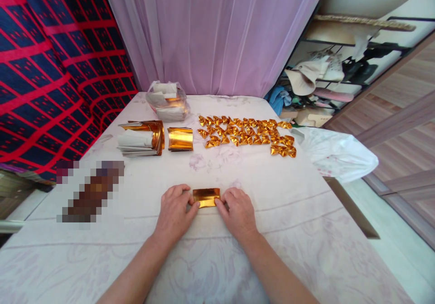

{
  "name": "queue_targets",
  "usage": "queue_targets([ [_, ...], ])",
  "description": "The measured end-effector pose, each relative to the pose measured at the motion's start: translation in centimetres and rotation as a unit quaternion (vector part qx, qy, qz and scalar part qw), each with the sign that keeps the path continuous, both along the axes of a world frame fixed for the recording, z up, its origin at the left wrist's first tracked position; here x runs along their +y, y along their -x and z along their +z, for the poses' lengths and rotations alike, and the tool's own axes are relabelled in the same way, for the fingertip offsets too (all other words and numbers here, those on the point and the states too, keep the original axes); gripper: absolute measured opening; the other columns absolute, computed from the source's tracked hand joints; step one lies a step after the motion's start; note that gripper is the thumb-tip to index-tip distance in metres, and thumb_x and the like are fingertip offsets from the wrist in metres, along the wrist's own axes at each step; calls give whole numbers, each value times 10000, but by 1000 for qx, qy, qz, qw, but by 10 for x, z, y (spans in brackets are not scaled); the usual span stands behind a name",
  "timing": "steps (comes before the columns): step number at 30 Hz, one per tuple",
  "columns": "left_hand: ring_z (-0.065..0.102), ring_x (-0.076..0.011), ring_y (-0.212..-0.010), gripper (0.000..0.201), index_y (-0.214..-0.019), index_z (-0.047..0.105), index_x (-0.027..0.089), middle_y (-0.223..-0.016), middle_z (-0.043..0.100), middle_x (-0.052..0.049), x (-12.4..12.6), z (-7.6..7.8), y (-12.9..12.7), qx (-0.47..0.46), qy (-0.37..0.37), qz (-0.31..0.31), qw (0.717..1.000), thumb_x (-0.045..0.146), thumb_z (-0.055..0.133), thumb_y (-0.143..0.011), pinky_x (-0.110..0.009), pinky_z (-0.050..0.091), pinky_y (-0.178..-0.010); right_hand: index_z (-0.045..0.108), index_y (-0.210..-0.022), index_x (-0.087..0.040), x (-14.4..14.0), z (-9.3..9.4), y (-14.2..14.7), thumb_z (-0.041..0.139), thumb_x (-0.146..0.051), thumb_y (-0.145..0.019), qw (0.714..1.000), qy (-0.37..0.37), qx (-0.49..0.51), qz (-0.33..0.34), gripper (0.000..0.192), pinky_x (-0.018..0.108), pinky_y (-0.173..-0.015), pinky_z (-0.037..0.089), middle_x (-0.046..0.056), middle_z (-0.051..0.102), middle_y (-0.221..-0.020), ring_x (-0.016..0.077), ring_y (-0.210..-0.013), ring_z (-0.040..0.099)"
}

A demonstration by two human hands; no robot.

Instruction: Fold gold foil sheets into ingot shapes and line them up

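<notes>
A small sheet of gold foil paper (206, 196) lies flat on the pale cloth-covered table (238, 258) in front of me. My left hand (176, 211) pinches its left edge with thumb and fingers. My right hand (236, 211) pinches its right edge the same way. Farther back, several folded gold paper pieces (248, 134) lie in rows. To their left a curled stack of gold sheets (180, 138) sits beside a bigger pile of gold and white sheets (141, 137).
A clear plastic bag of paper (167, 101) stands at the table's far end before a lilac curtain. A white plastic bag (335, 152) hangs off the right edge. A blurred patch (90, 190) lies at left. Red-and-blue checked fabric covers the left wall; cluttered shelves stand at right.
</notes>
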State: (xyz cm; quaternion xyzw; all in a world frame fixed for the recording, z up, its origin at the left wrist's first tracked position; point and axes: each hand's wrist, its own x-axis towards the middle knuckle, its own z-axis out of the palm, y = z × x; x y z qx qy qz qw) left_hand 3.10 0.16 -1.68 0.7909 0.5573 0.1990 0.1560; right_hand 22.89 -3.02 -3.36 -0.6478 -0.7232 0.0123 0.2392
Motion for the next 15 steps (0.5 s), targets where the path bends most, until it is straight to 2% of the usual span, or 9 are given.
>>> queue_targets([
  [15,534,-275,-1052,148,-689,611,209,-1076,620,-69,0,3,-2,2,5,-1,1000,278,608,-821,-465,407,-926,569,-691,-208,0,1,0,613,-260,-874,1000,5,-11,-3,195,308,-691,316,24,580,-765,182,-770,506],
])
